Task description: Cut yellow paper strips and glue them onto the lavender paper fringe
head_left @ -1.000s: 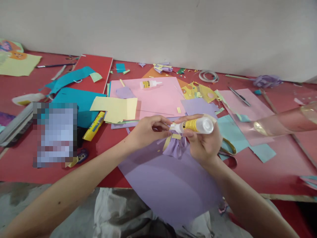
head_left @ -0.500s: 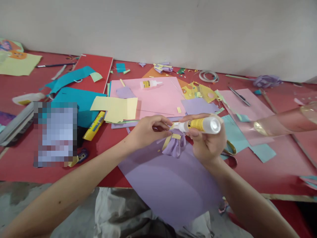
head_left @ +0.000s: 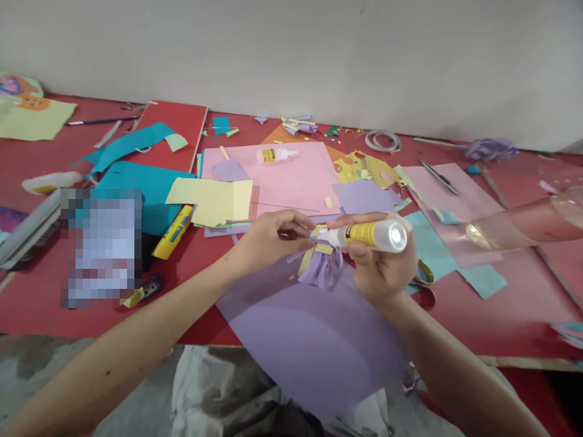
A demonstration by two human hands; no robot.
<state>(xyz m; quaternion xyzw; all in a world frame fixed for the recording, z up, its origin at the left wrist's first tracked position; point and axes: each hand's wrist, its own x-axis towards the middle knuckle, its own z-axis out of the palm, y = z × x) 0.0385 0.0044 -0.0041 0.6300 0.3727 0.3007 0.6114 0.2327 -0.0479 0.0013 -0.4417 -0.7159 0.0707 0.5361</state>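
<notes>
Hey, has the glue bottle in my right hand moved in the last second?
Yes, slightly rightward: the glue bottle in your right hand now sits closer to the scissors, which lie in the same place.

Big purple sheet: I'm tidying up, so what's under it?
Red table and trousers show past the edges of the sheet; anything else beneath is covered and can't be seen.

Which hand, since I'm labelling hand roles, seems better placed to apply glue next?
Likely the right hand: it holds the glue, aimed at the purple bundle; the left hand is at the bundle.
</notes>
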